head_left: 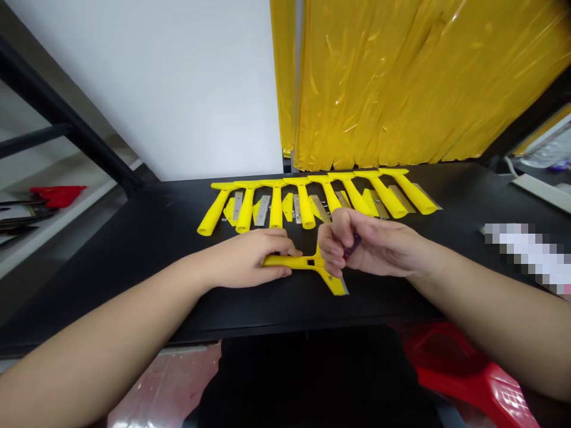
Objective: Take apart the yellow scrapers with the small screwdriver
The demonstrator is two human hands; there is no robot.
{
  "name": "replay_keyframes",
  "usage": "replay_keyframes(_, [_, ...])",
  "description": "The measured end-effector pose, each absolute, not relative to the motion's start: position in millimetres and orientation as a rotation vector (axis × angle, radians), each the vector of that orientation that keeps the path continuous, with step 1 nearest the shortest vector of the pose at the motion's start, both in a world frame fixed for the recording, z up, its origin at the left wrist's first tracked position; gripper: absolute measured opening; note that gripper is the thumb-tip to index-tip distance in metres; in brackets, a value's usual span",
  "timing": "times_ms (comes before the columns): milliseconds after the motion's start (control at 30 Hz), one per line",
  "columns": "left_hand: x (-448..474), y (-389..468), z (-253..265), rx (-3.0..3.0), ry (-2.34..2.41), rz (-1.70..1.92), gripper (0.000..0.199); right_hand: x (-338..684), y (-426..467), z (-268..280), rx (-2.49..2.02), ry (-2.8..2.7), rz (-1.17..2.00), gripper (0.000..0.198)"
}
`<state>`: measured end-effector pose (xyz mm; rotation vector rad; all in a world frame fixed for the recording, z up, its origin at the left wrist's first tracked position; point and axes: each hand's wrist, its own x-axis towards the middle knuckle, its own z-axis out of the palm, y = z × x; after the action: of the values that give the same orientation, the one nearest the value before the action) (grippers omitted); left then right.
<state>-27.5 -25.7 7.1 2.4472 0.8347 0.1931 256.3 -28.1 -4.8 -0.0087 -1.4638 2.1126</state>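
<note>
My left hand (254, 258) is wrapped round the handle of a yellow scraper (328, 279), which lies sideways on the black table. The scraper's head points right, with a thin metal blade along its edge and a screw in its face. My right hand (361, 244) is curled over the upper part of that head. Its fingers close on a small dark red tool (352, 245), mostly hidden inside the hand. Behind both hands runs a row of several yellow scraper handles (276, 205), with metal blades (262, 211), yellow cover plates (288, 207) and small screws between them.
The black tabletop (178, 297) ends in a front edge close to my body. A white panel (178, 89) and yellow plastic sheeting (401, 83) stand behind it. On the right lies a blurred-out item (526, 255). Below is a red plastic stool (473, 368).
</note>
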Motion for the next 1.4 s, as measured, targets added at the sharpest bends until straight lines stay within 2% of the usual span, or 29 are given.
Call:
replay_keyframes(167, [-28, -26, 7, 2.443, 0.845, 0.186, 0.023, 255, -26, -7, 0.056, -1.557, 2.074, 0.055])
replay_keyframes(333, [-27, -26, 8, 2.458, 0.836, 0.201, 0.024, 255, -29, -6, 0.013, -1.557, 2.049, 0.032])
replay_keyframes(433, [-27, -26, 8, 2.456, 0.843, 0.191, 0.022, 255, -28, -6, -0.005, -1.518, 2.038, 0.028])
replay_keyframes(667, [-27, -27, 9, 2.452, 0.862, 0.178, 0.024, 254, -25, -7, 0.068, -1.578, 2.093, 0.062])
replay_keyframes(733, [-27, -27, 9, 2.456, 0.852, 0.179, 0.024, 255, -26, -7, 0.066, -1.567, 2.106, 0.055])
replay_keyframes(867, [-26, -27, 10, 2.473, 0.852, 0.175, 0.018, 258, -27, -8, 0.054, -1.543, 2.099, 0.024])
replay_keyframes(933, [-26, -27, 10, 2.475, 0.856, 0.171, 0.016, 259, -24, -9, 0.085, -1.535, 2.118, 0.016])
replay_keyframes(1033, [-26, -27, 10, 2.477, 0.857, 0.168, 0.016, 258, -21, -12, 0.122, -1.577, 2.097, 0.034])
replay_keyframes(1167, [-27, -27, 8, 2.491, 0.852, 0.18, 0.027, 256, -20, -13, 0.108, -1.562, 2.106, 0.063])
replay_keyframes(1400, [-30, -26, 7, 2.532, 0.802, 0.217, 0.032, 264, -16, 5, -0.069, -1.464, 2.002, 0.06])
